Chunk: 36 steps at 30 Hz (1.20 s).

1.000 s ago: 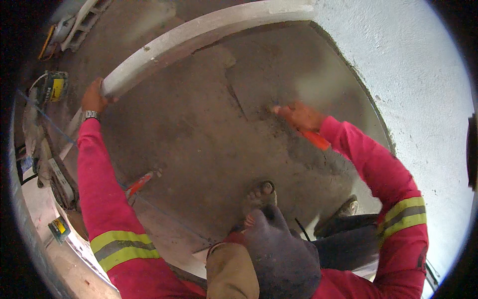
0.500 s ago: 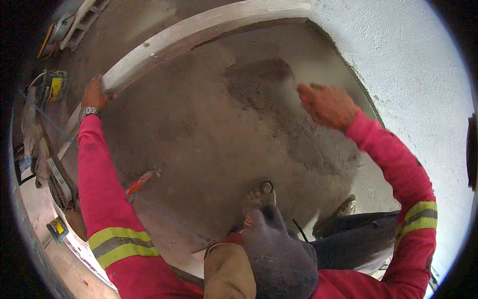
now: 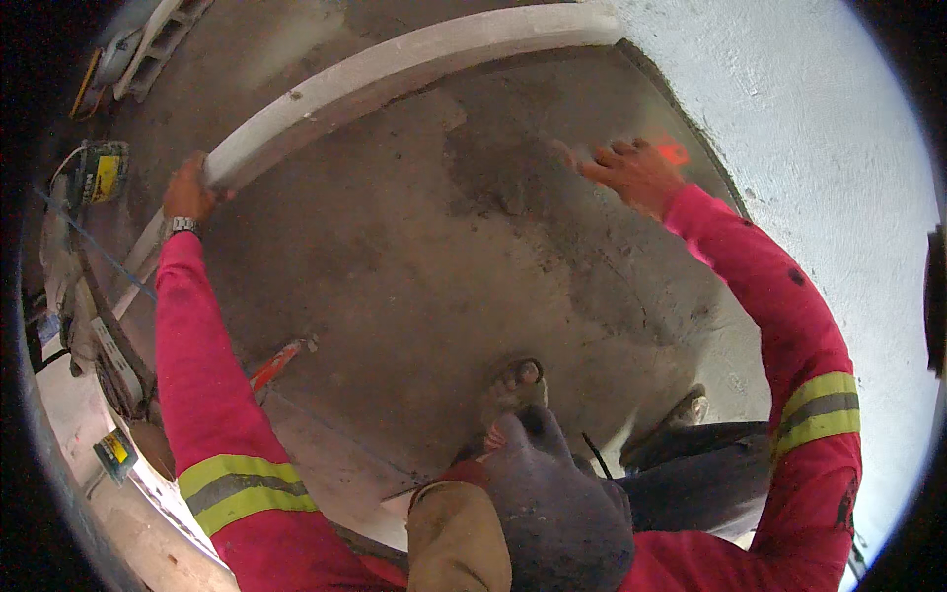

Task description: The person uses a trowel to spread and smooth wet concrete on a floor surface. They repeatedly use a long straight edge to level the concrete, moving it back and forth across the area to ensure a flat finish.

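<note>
My left hand (image 3: 189, 191) is closed around the near-left part of a long pale board (image 3: 326, 97), which runs across the floor to the white wall and looks curved in this view. Out over a darker, rough patch of the grey cement floor (image 3: 355, 266), my right hand (image 3: 636, 180) hangs near the wall's foot with its fingers bent. A red-orange object (image 3: 673, 151), smeared by motion, sticks out past the knuckles. It seems held in that hand; its kind is not clear.
A rough white wall (image 3: 838, 187) bounds the right. Beside my left forearm lies a red-orange tool (image 3: 276, 365). Farther left are a dark bucket with a yellow label (image 3: 104, 175), a blue cord (image 3: 94, 232) and a pale hollow block (image 3: 163, 49). My foot (image 3: 518, 390) rests on the floor.
My right hand has shifted slightly up and turned; the red-orange object, formerly at the fingertips, now shows beyond the knuckles. My left hand keeps its grip on the board.
</note>
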### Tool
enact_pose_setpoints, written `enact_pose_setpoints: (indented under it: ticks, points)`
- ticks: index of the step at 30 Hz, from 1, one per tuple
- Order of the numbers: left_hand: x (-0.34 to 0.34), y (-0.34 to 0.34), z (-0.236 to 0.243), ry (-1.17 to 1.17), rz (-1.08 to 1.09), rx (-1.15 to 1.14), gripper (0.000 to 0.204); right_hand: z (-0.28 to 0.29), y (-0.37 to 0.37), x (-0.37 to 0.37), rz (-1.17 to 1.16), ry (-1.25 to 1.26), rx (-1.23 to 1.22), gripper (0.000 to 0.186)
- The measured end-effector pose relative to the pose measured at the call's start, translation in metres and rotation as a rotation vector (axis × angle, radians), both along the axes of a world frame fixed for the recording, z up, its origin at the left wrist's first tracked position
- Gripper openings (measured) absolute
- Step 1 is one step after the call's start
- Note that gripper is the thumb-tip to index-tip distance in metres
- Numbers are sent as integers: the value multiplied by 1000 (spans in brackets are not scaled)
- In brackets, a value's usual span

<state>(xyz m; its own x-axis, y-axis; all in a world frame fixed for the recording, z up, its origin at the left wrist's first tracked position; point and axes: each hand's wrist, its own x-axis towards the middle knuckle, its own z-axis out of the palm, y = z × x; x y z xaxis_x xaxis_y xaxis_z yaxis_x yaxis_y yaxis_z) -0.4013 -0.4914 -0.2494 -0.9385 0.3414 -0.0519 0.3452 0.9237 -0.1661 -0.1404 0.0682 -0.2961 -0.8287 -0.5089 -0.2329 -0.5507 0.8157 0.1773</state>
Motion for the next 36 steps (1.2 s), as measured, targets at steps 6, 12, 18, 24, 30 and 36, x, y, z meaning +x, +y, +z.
enact_pose_setpoints:
  ticks: [6, 12, 18, 24, 30, 36]
  points:
    - [13, 19, -4, -75, 79, -28, 68, 61, 12, 27, -208, 43, -236, 33]
    - [8, 15, -16, -136, 120, -67, 74, 98, -15, -18, -383, 122, -426, 28]
    - [3, 11, -33, -94, 102, -55, 79, 70, -5, -62, -448, 252, -528, 40]
    - [-10, 33, -40, -126, 152, -88, 79, 27, 12, -141, -323, 442, -482, 45]
    - [-51, 36, -56, -85, 96, -119, 82, 11, 7, -176, -533, 251, -415, 27]
    - [-75, 38, -84, -124, 130, -59, 82, 48, 13, -61, -756, 19, -850, 44]
